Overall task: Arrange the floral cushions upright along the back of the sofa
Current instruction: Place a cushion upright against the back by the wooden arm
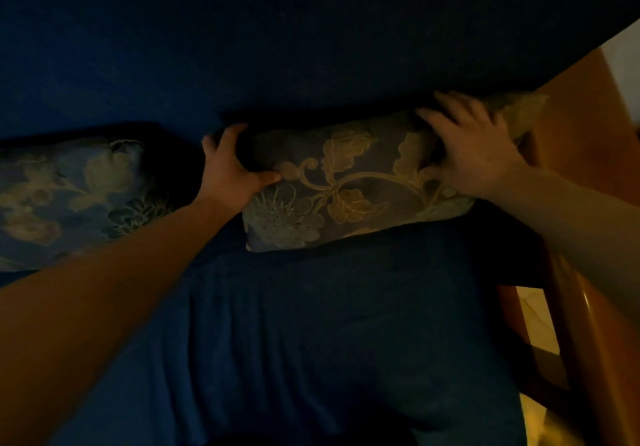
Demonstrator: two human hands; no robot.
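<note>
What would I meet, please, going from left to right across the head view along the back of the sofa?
Floral cushion on the left → left hand → floral cushion being held → right hand → wooden armrest.

Sofa (pixel 311 341) dark blue, plain. Both cushions blue-grey with gold floral vine pattern: right cushion (pixel 346 182), left cushion (pixel 69 189). Armrest (pixel 581 106) orange-brown wood.

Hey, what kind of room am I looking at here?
Probably a dim living room at home. A blue sofa fills the view, with two floral cushions, one held by both hands at the backrest and another to its left, and a wooden armrest at the right.
</note>
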